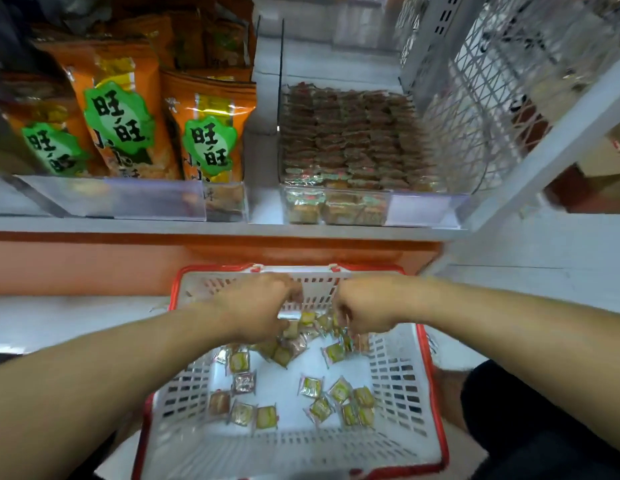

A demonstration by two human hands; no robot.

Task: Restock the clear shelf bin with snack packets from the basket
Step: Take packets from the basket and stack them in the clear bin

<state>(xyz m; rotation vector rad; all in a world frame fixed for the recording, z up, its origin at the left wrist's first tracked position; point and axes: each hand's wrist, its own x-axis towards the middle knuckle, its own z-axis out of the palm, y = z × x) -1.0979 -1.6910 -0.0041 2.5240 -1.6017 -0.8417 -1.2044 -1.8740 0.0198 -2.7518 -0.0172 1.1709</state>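
A white basket with a red rim (398,386) sits on the floor below the shelf, with several small snack packets (310,388) scattered on its bottom. Both hands reach into its far end. My left hand (256,306) has its fingers curled down around a few packets (290,327). My right hand (362,308) pinches packets from the same heap (333,351). The clear shelf bin (423,209) stands on the shelf above, packed with rows of the same packets (350,140).
Orange snack bags (118,126) fill the clear bin to the left on the same white shelf (163,225). A white wire mesh panel (481,98) rises at the right. A dark-clothed knee (530,410) is beside the basket's right side.
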